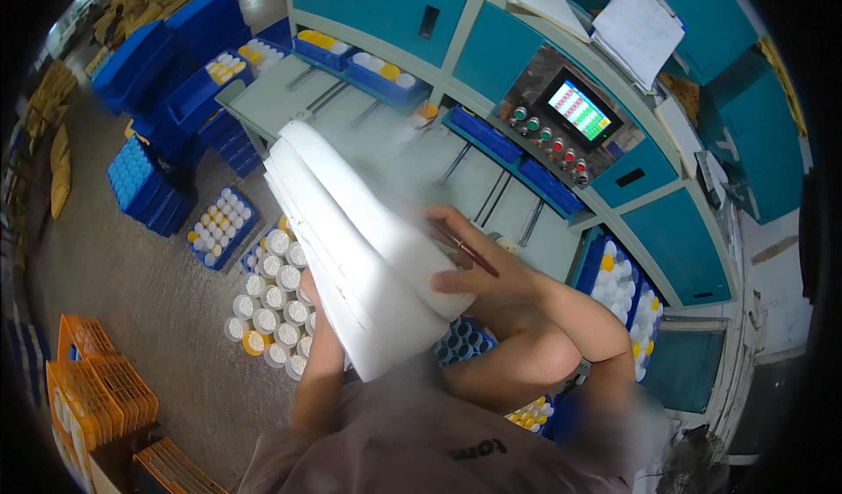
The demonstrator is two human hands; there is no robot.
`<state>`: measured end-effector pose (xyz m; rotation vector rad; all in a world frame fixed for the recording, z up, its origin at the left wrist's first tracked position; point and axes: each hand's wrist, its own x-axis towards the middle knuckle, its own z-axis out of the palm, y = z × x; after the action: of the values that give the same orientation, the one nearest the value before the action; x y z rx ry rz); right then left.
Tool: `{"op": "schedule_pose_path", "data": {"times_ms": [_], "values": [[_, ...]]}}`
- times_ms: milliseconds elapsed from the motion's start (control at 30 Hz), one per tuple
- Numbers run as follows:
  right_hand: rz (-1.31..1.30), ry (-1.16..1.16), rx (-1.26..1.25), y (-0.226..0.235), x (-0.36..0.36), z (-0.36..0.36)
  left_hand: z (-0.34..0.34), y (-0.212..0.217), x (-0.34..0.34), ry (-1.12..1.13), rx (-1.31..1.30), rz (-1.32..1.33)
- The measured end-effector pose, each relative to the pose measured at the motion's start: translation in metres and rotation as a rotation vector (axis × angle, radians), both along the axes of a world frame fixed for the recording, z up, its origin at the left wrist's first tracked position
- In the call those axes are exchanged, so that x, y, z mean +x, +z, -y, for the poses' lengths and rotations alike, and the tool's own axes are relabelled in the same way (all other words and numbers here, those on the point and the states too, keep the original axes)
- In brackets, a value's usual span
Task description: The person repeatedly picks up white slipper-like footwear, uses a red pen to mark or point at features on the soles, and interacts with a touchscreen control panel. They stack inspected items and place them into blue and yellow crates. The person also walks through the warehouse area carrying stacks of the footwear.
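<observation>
Papers (368, 222): while being held up in front of the chest, curve in thick white layers; reach with the upper end toward the bench, with the lower end down near the shirt (377, 446).
Right hand (493, 253): clamped on the pen; at the same time pressing with the thumb on the right edge of the papers.
Pen (474, 259): thin, dark red; lying aslant between the right fingers, just beside the papers.
Left hand (309, 285): mostly hidden behind the papers, touching near their left edge; cannot tell how far closed.
Tubs (274, 297): grouped near the left hand, upright, mostly white with pale grainy tops, a few yellow.
Dark tray (465, 341): partly covered by the papers, showing rows of round holes.
Bench (360, 148): pale and flat, beyond the papers, crossed by metal rods (453, 163).
Blue bins (485, 135): set in a row along the back of the bench.
Cabinet (377, 3): teal with pale frame, standing behind the bench.
Screen (579, 110): lit in colours, fixed on the cabinet above a row of green and red buttons (545, 133).
Clipboard (638, 31): leaning at upper right, carrying white sheets.
Blue crate (222, 227): on the floor to the left, filled with white and yellow pieces.
Orange crates (96, 389): at lower left, well apart from both hands.
</observation>
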<state>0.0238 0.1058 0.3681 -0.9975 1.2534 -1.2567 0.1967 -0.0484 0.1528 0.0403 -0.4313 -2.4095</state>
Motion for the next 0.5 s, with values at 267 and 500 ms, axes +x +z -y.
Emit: {"op": "schedule_pose_path", "data": {"times_ms": [267, 500], "values": [[-0.865, -0.152, -0.264, 0.006, 0.002, 0.009, 0.005, 0.009, -0.002, 0.038, -0.003, 0.058], [-0.814, -0.186, -0.441, -0.002, 0.004, 0.013, 0.001, 0.043, -0.007, 0.08, -0.045, 0.162]]}}
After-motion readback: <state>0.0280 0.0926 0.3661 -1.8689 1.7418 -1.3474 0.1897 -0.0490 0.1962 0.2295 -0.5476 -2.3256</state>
